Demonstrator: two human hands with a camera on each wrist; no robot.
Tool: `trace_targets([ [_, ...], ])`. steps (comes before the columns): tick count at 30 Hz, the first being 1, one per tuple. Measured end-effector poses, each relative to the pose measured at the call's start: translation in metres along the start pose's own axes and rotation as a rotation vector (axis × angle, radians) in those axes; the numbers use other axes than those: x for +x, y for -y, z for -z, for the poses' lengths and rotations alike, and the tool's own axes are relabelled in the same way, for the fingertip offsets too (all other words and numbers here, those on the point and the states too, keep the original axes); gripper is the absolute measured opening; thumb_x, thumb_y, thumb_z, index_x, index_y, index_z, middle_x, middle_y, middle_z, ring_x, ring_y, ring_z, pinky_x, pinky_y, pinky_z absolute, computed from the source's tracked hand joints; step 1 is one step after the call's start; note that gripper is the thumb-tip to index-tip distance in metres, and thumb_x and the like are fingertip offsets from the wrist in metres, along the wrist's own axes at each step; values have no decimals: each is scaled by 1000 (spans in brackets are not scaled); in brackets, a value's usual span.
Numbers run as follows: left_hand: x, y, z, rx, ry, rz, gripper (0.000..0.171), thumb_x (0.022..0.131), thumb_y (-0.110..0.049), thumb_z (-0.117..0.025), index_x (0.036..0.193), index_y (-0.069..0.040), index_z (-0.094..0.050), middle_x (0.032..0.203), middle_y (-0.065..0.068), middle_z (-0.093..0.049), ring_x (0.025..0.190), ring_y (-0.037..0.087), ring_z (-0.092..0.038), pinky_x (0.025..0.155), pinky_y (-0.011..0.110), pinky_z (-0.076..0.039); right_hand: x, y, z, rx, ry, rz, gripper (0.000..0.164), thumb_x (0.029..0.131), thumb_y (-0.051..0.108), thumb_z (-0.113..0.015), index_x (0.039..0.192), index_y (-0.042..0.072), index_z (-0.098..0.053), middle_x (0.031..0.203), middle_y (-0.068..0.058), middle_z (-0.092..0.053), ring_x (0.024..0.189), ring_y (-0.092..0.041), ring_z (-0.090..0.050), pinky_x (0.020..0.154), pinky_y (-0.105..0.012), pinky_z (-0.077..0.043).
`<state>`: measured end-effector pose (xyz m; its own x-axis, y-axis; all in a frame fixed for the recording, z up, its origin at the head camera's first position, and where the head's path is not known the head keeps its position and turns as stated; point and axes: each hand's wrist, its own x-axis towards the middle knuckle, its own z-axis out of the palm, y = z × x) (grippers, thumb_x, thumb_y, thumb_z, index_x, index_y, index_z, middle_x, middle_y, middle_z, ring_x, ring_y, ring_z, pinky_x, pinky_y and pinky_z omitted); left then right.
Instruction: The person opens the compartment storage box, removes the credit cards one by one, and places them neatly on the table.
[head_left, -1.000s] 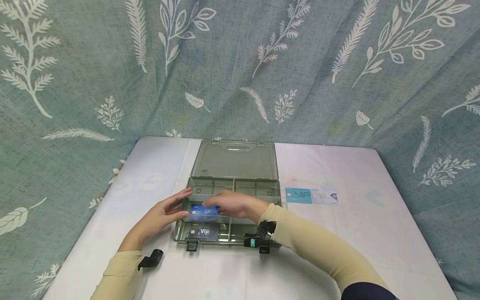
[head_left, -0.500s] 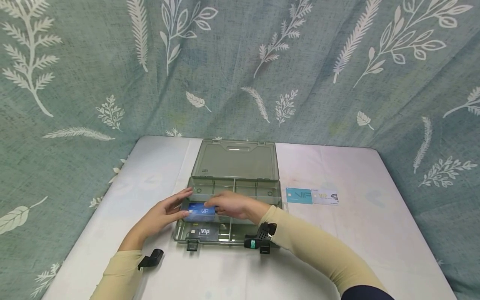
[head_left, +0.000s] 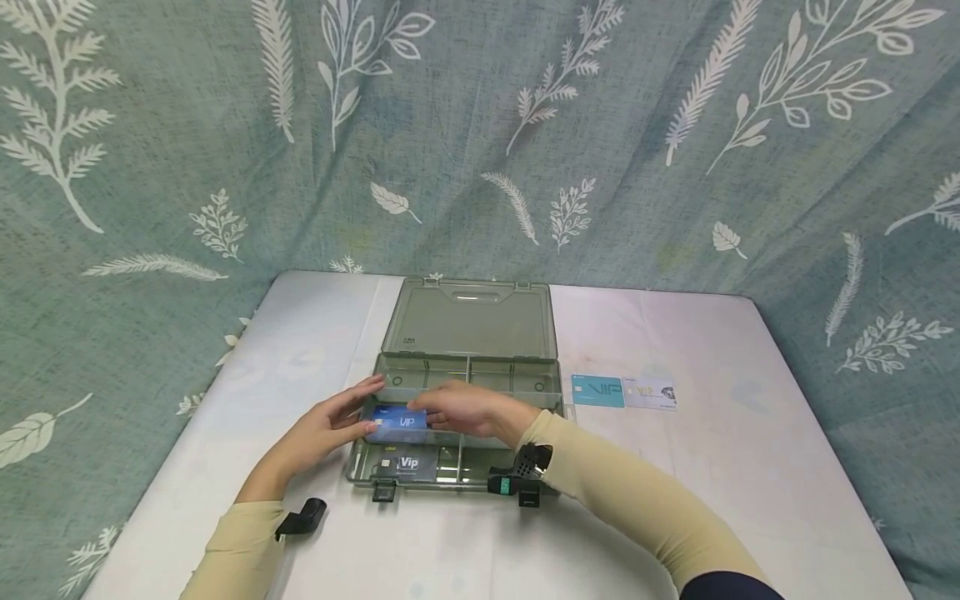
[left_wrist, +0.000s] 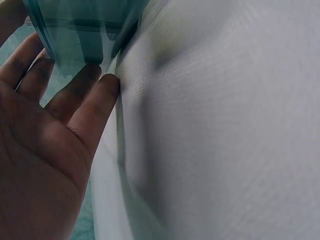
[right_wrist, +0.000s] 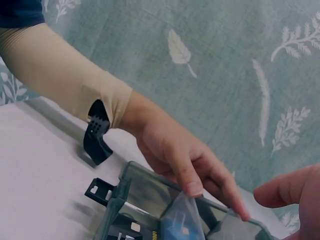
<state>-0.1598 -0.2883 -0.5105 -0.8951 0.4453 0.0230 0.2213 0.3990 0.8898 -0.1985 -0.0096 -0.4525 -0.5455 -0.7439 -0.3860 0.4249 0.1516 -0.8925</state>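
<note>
A blue VIP card [head_left: 400,422] sits in the middle left compartment of an open green-tinted clear plastic box [head_left: 491,482]. My right hand [head_left: 467,408] reaches into the box, its fingertips at the card's upper right side; whether they touch it is hard to see. In the right wrist view, just a digit or two of that hand [right_wrist: 290,194] show at the edge. My left hand [head_left: 318,435] rests against the box's left side. Its fairly straight fingers [left_wrist: 102,102] lie along the outer wall, and its thumb [right_wrist: 192,186] touches a compartment wall's top.
A dark Vip card [head_left: 408,464] lies in the front left compartment. The box's lid [head_left: 472,321] is folded back. Right of the box, a teal VIP card [head_left: 597,391] and a silver VIP card [head_left: 650,393] lie side by side on the white-covered table [head_left: 675,467].
The blue card has slid slightly left inside its compartment. My right hand has barely shifted, and my left hand stays at the box's side.
</note>
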Motion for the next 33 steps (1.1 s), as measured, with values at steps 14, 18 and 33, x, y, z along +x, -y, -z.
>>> trace_targets([
  [14, 0, 2, 0, -25, 3, -4, 63, 99, -18, -69, 155, -8, -43, 168, 5, -25, 152, 32, -23, 112, 11, -30, -8, -1, -3, -50, -38, 34, 57, 103, 17, -54, 142, -21, -39, 148, -33, -44, 145, -44, -35, 124, -50, -25],
  [18, 0, 2, 1, -33, 1, -6, 63, 99, -17, -69, 155, -7, -42, 167, 6, -25, 152, 32, -23, 112, 10, -30, -13, 4, -5, -68, -32, 57, 55, 103, 17, -54, 142, -21, -40, 147, -33, -46, 145, -42, -37, 123, -51, -26],
  [33, 1, 2, 1, -15, 8, -9, 64, 99, -19, -69, 155, -8, -42, 167, 2, -26, 151, 32, -24, 112, 10, -30, -20, 17, -5, -128, -63, 124, 53, 107, 12, -46, 153, -11, -32, 156, -27, -38, 139, -39, -46, 117, -42, -40],
])
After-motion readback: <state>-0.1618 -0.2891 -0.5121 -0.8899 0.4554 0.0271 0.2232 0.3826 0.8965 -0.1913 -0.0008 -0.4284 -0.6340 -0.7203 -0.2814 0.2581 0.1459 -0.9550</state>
